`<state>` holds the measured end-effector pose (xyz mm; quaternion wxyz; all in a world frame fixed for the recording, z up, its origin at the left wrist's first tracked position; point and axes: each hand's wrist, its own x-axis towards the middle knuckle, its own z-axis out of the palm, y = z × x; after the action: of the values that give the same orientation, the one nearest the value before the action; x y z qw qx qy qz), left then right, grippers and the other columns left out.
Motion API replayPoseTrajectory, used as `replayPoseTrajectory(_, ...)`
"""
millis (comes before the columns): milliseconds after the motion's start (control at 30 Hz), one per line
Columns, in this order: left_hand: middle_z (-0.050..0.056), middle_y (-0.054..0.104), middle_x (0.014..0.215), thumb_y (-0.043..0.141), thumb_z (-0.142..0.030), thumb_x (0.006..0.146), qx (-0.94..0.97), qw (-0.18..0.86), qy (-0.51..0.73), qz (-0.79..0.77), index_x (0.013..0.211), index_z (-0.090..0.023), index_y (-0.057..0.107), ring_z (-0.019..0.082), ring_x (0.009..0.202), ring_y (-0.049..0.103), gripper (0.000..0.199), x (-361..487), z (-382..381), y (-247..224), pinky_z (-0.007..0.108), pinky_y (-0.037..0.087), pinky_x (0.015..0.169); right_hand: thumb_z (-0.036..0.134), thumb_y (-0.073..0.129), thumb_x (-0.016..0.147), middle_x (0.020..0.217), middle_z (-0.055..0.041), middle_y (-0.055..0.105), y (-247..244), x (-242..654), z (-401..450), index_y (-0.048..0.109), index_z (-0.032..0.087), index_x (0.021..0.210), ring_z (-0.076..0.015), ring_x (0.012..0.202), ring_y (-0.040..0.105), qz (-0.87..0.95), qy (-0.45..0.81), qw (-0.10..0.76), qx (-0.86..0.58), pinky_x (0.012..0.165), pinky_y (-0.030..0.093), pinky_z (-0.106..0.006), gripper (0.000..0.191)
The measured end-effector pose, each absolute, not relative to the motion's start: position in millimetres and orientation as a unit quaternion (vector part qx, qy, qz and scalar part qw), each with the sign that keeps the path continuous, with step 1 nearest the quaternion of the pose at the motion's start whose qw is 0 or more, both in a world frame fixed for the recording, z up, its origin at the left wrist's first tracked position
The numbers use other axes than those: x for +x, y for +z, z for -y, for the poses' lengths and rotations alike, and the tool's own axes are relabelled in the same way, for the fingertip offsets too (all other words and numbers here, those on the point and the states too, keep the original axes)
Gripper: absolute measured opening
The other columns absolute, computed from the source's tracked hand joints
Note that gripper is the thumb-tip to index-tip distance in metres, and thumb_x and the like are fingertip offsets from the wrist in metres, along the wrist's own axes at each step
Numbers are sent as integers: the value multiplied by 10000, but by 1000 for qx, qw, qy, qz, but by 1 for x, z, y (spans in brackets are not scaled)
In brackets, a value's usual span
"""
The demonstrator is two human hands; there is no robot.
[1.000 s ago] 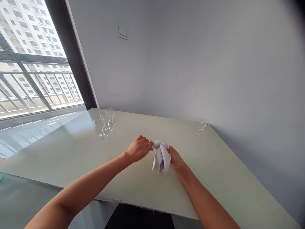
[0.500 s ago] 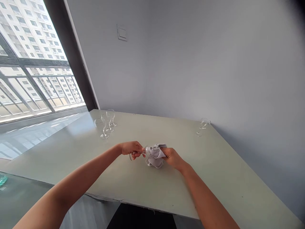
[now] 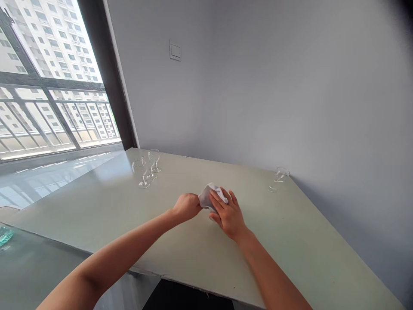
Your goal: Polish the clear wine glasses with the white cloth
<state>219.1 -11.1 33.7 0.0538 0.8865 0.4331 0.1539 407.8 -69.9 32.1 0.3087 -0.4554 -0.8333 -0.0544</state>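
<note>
My left hand (image 3: pixel 188 205) is closed in a fist at the middle of the table. The earlier frame shows a stemmed glass in it; now the fist and the cloth hide that glass. A pale grey cloth (image 3: pixel 205 197) is bunched against the left hand's fingers, its edge sticking up. My right hand (image 3: pixel 228 215) presses the cloth from the right, fingers partly spread over it, thumb below.
Several stemmed glasses (image 3: pixel 143 184) stand at the table's back left. Another clear glass (image 3: pixel 282 173) is near the right edge at the back. A greenish glass object (image 3: pixel 5 235) shows at far left. Walls border the table (image 3: pixel 180 258) behind and right.
My right hand has come out of the cloth's folds and now lies over its outside. My left fist has turned, hiding the glass. The view has shifted slightly.
</note>
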Motion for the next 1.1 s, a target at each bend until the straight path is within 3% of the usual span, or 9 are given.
replayPoseTrajectory(133,55,567,596,359,-321,885,937,-74,178,-291,656,-145,564,151,563,532,355,231,27,32,279,338,571,391,424,856,1117,-71,603,30,405,66,608,230,1084,-279,1113,444,780,34,382,-494,998,213,-459,334)
replayPoseTrajectory(267,38,566,613,338,-344,902,939,-112,227,-231,895,-148,576,147,586,538,309,234,27,30,279,348,587,548,433,800,801,-74,650,30,426,59,650,188,782,-235,793,573,608,328,496,-526,746,412,-365,420)
replayPoseTrajectory(400,18,580,631,361,-369,895,913,-51,282,-289,1013,-164,546,134,571,533,300,245,25,31,278,358,593,695,415,711,723,-67,631,24,435,52,625,178,841,-221,665,586,402,542,572,-467,630,437,-348,573)
replayPoseTrajectory(567,53,596,876,319,-294,905,842,73,352,-402,1094,-191,513,138,685,545,290,273,28,28,266,401,613,775,241,700,878,-87,639,20,404,56,592,212,976,-234,789,589,422,562,583,-407,632,444,-338,719)
replayPoseTrajectory(700,96,510,1146,410,-254,861,823,55,402,-398,1181,-215,473,215,1029,468,329,285,37,16,367,402,840,634,420,758,951,-72,623,16,377,69,533,231,1076,-221,854,577,394,550,605,-419,656,439,-313,526)
replayPoseTrajectory(800,114,427,1274,487,-267,821,817,35,418,-396,1125,-214,541,278,1201,329,313,282,44,9,458,302,959,565,527,733,808,-47,622,11,372,70,553,213,949,-210,758,575,347,567,608,-434,613,431,-308,414)
replayPoseTrajectory(933,78,500,1217,318,-298,891,788,265,438,-343,1089,-218,561,215,1136,430,324,272,43,12,394,357,943,526,585,701,605,-4,549,8,378,64,550,196,744,-175,620,534,297,582,610,-449,562,415,-295,335)
replayPoseTrajectory(1000,85,543,1165,226,-347,909,697,430,468,-332,1122,-191,523,192,1060,497,397,269,38,15,365,400,902,489,606,696,655,-16,575,8,381,62,574,194,768,-174,637,537,296,595,595,-452,577,427,-299,305)
replayPoseTrajectory(1100,109,558,1156,311,-463,871,559,620,450,-318,1172,-169,472,226,1029,530,451,266,29,14,373,433,845,473,605,696,768,-46,620,6,381,65,591,205,852,-198,699,559,340,612,565,-436,598,450,-320,310)
